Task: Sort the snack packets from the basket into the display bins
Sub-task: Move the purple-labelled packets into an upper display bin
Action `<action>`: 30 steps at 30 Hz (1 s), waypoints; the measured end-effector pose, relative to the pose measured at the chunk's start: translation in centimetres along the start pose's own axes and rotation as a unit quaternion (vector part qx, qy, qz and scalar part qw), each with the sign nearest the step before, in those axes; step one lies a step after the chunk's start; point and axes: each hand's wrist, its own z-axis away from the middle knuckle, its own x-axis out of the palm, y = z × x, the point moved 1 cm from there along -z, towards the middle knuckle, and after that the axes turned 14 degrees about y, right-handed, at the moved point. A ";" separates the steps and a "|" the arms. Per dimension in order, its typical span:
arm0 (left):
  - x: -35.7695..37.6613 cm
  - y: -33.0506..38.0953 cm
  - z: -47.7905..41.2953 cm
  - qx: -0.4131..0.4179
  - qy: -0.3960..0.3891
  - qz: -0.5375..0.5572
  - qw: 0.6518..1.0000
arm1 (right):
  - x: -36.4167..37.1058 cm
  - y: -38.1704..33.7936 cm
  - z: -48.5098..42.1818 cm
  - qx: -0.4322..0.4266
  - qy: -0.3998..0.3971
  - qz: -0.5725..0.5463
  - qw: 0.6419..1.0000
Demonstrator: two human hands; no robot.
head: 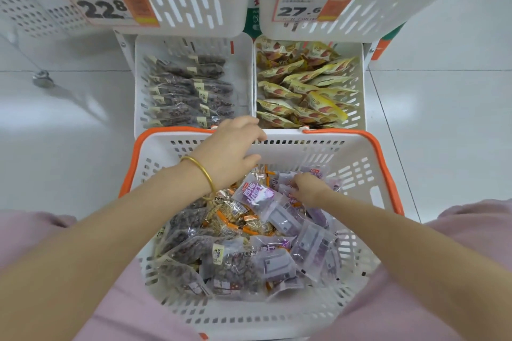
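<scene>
On the left price tag [106, 5], hung on the far left bin [194, 8], I read 22 with a small raised 8; the right price tag [307, 8], on the far right bin [388, 8], says 27.6. Chinese print on a purple packet [256, 196] in the basket [277, 135] is too blurred for me.

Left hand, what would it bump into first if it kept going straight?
Probably the yellow packets in the lower right bin: the left hand, holding the basket rim, points forward and a bit right, though depth is unclear.
</scene>
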 end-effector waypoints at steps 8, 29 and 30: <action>0.1 -0.4 0.1 -0.010 -0.023 -0.020 0.999 | -5.7 -1.2 -0.4 -0.066 0.092 0.075 0.991; 1.2 -1.2 0.2 -0.048 -0.020 -0.004 0.999 | -2.2 -4.0 0.7 -0.169 0.041 -0.165 0.971; 1.2 -1.3 0.1 -0.066 -0.009 0.001 0.998 | -3.6 -3.9 1.0 -0.178 0.043 -0.172 0.968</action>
